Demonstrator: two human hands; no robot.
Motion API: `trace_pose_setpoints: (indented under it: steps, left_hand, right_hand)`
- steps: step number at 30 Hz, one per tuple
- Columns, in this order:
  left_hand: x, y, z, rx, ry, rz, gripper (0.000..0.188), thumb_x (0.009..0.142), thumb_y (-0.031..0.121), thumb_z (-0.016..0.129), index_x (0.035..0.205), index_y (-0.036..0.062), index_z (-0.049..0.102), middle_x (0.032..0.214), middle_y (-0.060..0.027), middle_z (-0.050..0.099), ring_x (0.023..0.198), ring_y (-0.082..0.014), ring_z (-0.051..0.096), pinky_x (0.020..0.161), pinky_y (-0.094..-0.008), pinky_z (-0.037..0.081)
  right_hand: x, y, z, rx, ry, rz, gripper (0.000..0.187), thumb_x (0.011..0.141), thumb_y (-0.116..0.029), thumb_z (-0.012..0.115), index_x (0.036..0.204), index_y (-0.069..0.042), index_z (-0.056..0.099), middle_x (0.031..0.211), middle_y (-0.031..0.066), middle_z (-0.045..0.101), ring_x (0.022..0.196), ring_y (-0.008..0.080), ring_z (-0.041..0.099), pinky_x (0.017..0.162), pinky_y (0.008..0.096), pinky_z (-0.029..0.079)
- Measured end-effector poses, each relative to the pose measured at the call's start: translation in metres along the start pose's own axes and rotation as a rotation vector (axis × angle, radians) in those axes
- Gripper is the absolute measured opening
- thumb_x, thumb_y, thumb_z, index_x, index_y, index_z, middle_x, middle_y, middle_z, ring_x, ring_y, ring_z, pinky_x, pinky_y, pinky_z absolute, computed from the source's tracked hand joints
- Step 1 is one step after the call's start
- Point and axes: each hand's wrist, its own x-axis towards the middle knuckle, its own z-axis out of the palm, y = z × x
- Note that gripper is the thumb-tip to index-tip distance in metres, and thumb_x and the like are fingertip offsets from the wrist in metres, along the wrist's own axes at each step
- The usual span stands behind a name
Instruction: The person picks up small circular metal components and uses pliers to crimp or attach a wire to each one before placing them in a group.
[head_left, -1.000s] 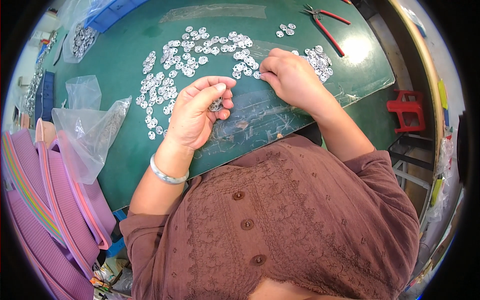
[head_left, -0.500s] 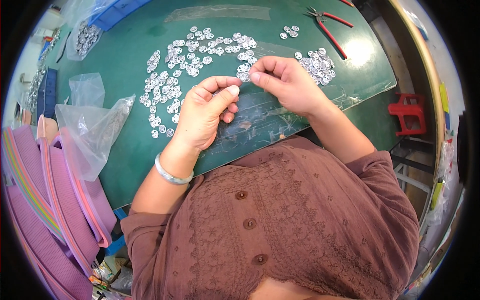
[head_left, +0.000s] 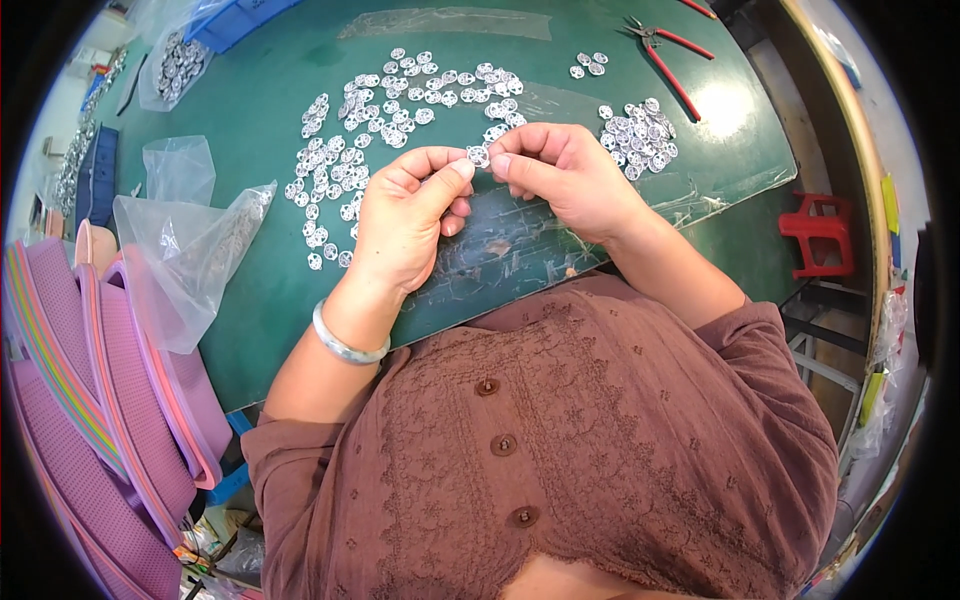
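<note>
A small round silver openwork charm (head_left: 478, 156) is raised above the green table between my two hands. My left hand (head_left: 412, 215), with a pale bangle (head_left: 348, 340) on its wrist, pinches the charm's left side between thumb and forefinger, its other fingers curled. From the right, my right hand (head_left: 568, 185) has thumb and forefinger closed at the charm's other edge. The fingertips partly hide it. Beyond my hands lie loose silver charms (head_left: 333, 165), spread in an arc. A denser pile of charms (head_left: 640, 138) lies to the right of my right hand.
Red-handled pliers (head_left: 668, 70) lie at the far right, near a few separate charms (head_left: 588, 66). Clear plastic bags (head_left: 185, 265) and a blue bin (head_left: 235, 22) are on the left. Purple baskets (head_left: 95, 400) stand beside the table (head_left: 260, 350); a red stool (head_left: 822, 235) is at right.
My right hand has moved left from the scattered charms to my left hand. A charm now shows between both hands' fingertips. My left hand has hardly moved.
</note>
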Motion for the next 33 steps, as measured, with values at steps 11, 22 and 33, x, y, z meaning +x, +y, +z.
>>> trace_pose_setpoints:
  steps: [11,22,33]
  left_hand:
    - [0.0,-0.001,0.001,0.038,0.013,0.019,0.009,0.08,0.007,0.057,0.087,0.0012,0.058,0.066,-0.0012,0.054,0.052,-0.006,0.047,0.043,-0.016,0.036]
    - [-0.001,-0.001,0.001,0.007,0.011,0.018,0.012,0.08,0.006,0.056,0.091,0.0004,0.059,0.067,-0.002,0.055,0.053,-0.0067,0.048,0.044,-0.0167,0.036]
    - [-0.001,-0.002,0.005,0.082,0.009,0.063,0.019,0.077,0.009,0.062,0.094,0.0009,0.059,0.068,0.0017,0.055,0.052,-0.0027,0.045,0.045,-0.0147,0.036]
  right_hand:
    - [0.0,0.002,-0.001,0.025,-0.039,0.013,0.013,0.078,-0.013,0.058,0.082,-0.001,0.06,0.069,-0.0013,0.055,0.061,0.005,0.045,0.055,0.0177,0.038]
    - [0.003,0.01,-0.001,-0.065,0.019,-0.084,0.013,0.077,-0.012,0.058,0.081,0.0,0.059,0.068,-0.0015,0.053,0.059,0.0055,0.047,0.051,0.02,0.038]
    - [0.004,0.01,0.006,-1.078,0.267,-1.083,0.01,0.061,-0.006,0.06,0.067,-0.004,0.052,0.068,0.0056,0.047,0.061,0.0228,0.049,0.054,0.0324,0.042]
